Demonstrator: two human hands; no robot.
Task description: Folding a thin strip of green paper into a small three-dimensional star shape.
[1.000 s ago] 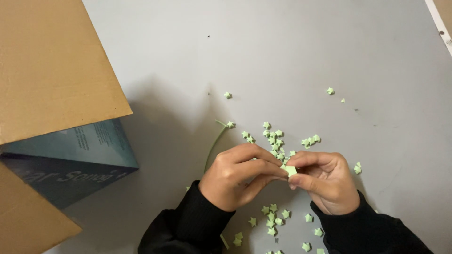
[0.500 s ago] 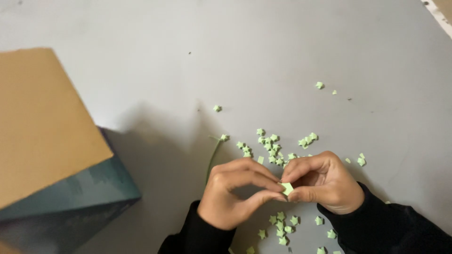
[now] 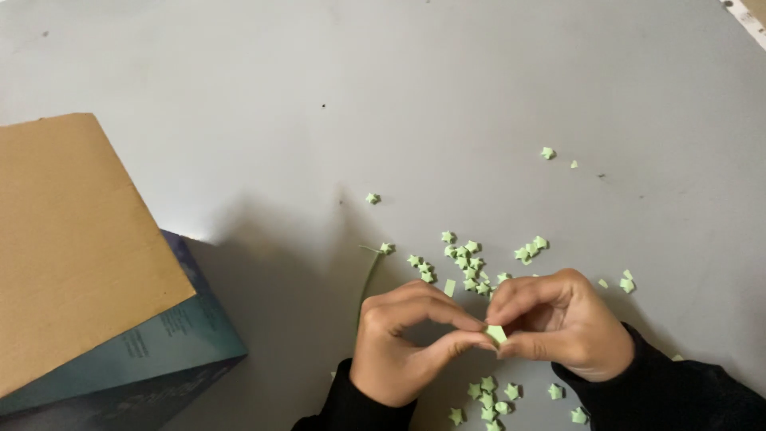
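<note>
low in the frame's centre, the left hand point(image 3: 399, 343) and right hand point(image 3: 562, 323) pinch one small green paper star point(image 3: 496, 333) between fingertips; i'd press its edges gently and evenly to avoid crushing it.

a plain grey table point(image 3: 447, 96) carries scattered small green paper stars point(image 3: 467, 262), a thin green paper strip point(image 3: 369, 281), and a cardboard box point(image 3: 88, 279) at its left edge.
</note>
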